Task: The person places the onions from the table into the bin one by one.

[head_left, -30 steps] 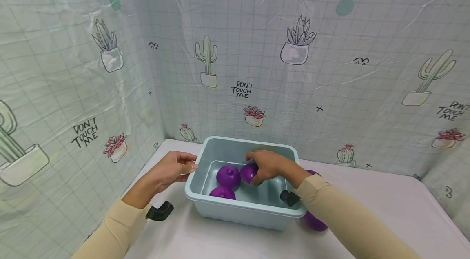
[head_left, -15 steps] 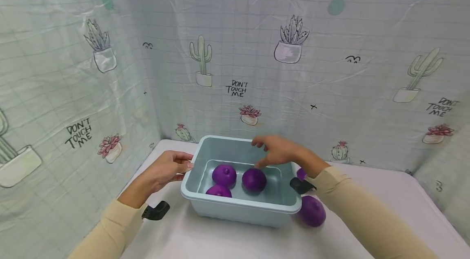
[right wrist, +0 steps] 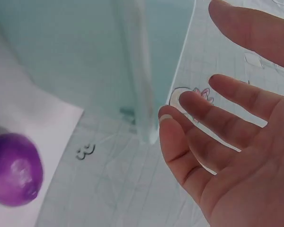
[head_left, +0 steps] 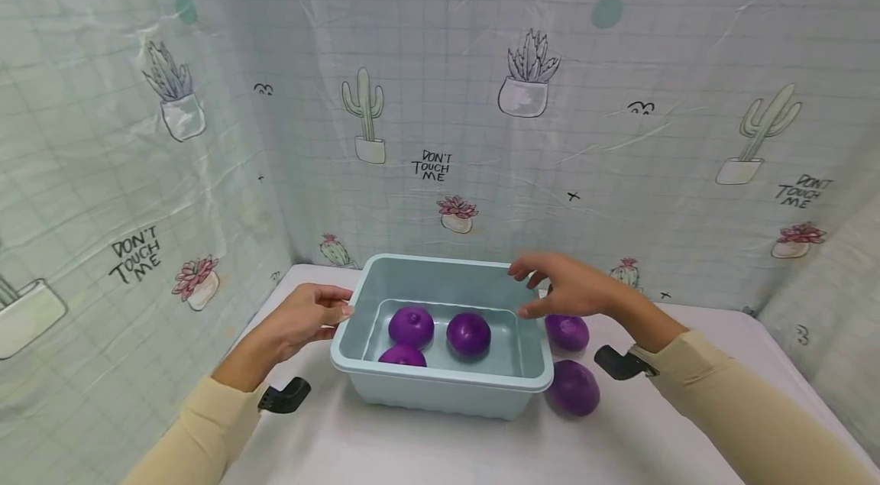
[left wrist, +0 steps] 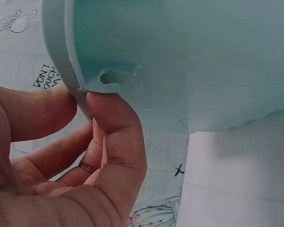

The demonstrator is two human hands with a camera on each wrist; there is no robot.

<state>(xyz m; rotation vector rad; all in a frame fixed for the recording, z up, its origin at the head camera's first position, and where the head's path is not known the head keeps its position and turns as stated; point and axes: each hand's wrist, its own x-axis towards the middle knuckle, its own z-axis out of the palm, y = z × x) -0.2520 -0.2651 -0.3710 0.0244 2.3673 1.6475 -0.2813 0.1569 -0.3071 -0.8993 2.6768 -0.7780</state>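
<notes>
The left hand (head_left: pixel 302 317) pinches the left rim of the pale blue plastic tub (head_left: pixel 440 386), thumb and fingers (left wrist: pixel 116 127) clamped on the lip, as the left wrist view shows close up. The tub sits on the white surface (head_left: pixel 426 447) near the cactus-print curtain (head_left: pixel 481 126). Inside it lie three purple balls (head_left: pixel 469 334), two side by side toward the back and one at the front left, possibly touching its neighbour. The right hand (head_left: pixel 571 288) hovers over the tub's right rear corner, fingers spread and relaxed, holding nothing; the right wrist view shows the palm wide and bare beside the tub wall. Two more purple balls rest on the surface just right of the tub: the far ball (head_left: pixel 567 332) below the right hand, and the near ball (head_left: pixel 573 388) close to the tub's front corner.
</notes>
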